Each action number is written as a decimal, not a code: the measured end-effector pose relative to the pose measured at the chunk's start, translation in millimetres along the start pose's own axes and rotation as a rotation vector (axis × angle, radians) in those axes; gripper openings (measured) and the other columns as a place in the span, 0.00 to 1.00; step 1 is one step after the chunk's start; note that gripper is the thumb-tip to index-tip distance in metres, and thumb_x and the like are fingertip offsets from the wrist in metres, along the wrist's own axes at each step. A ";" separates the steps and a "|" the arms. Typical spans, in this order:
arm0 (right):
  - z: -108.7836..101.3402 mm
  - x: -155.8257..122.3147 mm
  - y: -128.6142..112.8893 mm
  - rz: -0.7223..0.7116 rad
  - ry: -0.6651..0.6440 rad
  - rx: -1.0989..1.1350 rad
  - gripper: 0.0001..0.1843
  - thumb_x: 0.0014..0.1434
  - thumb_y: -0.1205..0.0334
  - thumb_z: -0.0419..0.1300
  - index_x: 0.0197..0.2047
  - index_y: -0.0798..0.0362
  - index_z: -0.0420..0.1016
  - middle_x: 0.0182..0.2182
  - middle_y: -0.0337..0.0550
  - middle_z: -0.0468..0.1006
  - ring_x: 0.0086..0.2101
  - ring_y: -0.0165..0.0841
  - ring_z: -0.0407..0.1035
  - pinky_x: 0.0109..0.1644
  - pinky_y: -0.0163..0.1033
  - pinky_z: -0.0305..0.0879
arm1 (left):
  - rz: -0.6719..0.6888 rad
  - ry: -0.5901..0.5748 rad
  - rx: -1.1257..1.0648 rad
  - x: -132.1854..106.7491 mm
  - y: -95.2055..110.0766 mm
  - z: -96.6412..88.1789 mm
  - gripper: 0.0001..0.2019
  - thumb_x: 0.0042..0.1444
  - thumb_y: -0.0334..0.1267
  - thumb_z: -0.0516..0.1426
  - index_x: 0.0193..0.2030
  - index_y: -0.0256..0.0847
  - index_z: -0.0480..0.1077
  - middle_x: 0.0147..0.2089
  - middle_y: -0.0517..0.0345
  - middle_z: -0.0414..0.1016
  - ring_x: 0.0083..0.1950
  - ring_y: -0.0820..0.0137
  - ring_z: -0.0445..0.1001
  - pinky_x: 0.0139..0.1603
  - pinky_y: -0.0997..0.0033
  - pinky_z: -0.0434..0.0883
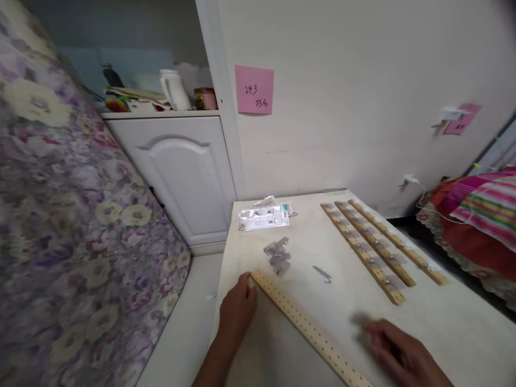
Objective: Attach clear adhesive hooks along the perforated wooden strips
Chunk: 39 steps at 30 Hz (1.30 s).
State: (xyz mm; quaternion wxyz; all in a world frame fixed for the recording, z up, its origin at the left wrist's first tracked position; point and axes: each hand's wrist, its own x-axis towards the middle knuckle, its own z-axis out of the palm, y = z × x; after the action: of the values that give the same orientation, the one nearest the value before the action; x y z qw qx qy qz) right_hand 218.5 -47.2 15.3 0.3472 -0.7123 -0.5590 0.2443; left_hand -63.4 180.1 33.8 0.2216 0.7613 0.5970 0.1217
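My left hand (238,303) grips the far left end of a long wooden strip (304,325) dotted with rows of small holes, which slants across the white table (298,301). To the right of the strip is my right hand (403,349), apart from it. Its fingers look partly curled but are smeared by motion, so I cannot see whether anything is in them. Beyond the strip lies a small heap of metal hooks in clear film (278,257). A single metal hook (322,274) rests on the table to the right of the heap.
Several hooks are fixed along three wooden strips (363,252) lying at the table's right. Clear plastic packaging (264,216) sits near the back edge. A floral curtain (80,242) hangs at the left, and a bed (475,215) stands at the right.
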 end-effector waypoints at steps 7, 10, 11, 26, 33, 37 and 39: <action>31.3 107.8 -0.5 0.051 0.211 0.059 0.14 0.55 0.54 0.55 0.43 0.52 0.70 0.29 0.38 0.72 0.27 0.32 0.66 0.31 0.36 0.63 | -0.032 -0.027 0.042 -7.2 -0.3 -11.1 0.25 0.60 0.44 0.44 0.65 0.45 0.53 0.51 0.48 0.73 0.49 0.58 0.72 0.41 0.66 0.62; 36.6 125.8 -1.6 -0.018 0.240 -0.002 0.09 0.55 0.55 0.56 0.33 0.52 0.70 0.28 0.39 0.71 0.28 0.33 0.65 0.32 0.37 0.62 | -0.036 -0.015 0.041 -10.2 -2.0 -17.5 0.24 0.60 0.42 0.44 0.63 0.42 0.56 0.51 0.47 0.73 0.48 0.58 0.72 0.42 0.65 0.63; 37.0 129.7 -3.4 -0.024 0.245 0.010 0.10 0.55 0.54 0.56 0.30 0.52 0.70 0.27 0.39 0.71 0.27 0.32 0.65 0.31 0.37 0.61 | -0.031 -0.006 0.026 -11.0 -1.7 -18.7 0.24 0.60 0.41 0.44 0.62 0.41 0.57 0.49 0.48 0.73 0.47 0.59 0.72 0.42 0.65 0.63; 91.0 184.4 -115.5 -0.004 -0.500 0.691 0.18 0.53 0.47 0.61 0.33 0.56 0.72 0.15 0.34 0.73 0.16 0.26 0.67 0.20 0.30 0.62 | -0.028 -0.043 -1.114 -11.3 14.8 -7.1 0.16 0.54 0.50 0.53 0.37 0.37 0.70 0.29 0.60 0.70 0.24 0.75 0.67 0.22 0.76 0.62; 104.3 186.8 -124.2 -0.039 -0.507 0.765 0.17 0.54 0.49 0.61 0.36 0.55 0.70 0.16 0.32 0.71 0.16 0.27 0.67 0.20 0.31 0.61 | -0.126 0.006 -1.211 -8.3 13.7 -8.6 0.14 0.50 0.49 0.57 0.30 0.38 0.68 0.23 0.63 0.67 0.21 0.77 0.63 0.22 0.77 0.59; 104.3 184.6 -122.1 -0.052 -0.435 0.762 0.15 0.55 0.50 0.60 0.36 0.54 0.70 0.18 0.31 0.69 0.16 0.24 0.63 0.20 0.31 0.56 | -0.141 0.013 -1.192 -8.3 12.7 -8.8 0.13 0.53 0.48 0.56 0.29 0.38 0.66 0.22 0.63 0.66 0.22 0.77 0.63 0.23 0.78 0.58; 104.8 185.4 -119.9 -0.061 -0.378 0.740 0.15 0.55 0.50 0.61 0.36 0.54 0.71 0.20 0.32 0.69 0.17 0.23 0.59 0.21 0.31 0.53 | -0.142 0.012 -1.143 -8.2 11.9 -8.3 0.13 0.54 0.47 0.55 0.27 0.39 0.64 0.19 0.64 0.66 0.21 0.77 0.62 0.23 0.78 0.58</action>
State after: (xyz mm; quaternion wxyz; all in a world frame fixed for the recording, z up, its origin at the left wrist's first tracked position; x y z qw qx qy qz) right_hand 113.6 171.2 47.8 0.4780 -0.4651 -0.5083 0.5448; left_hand -59.1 171.5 47.5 0.6021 0.4779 0.4874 0.4141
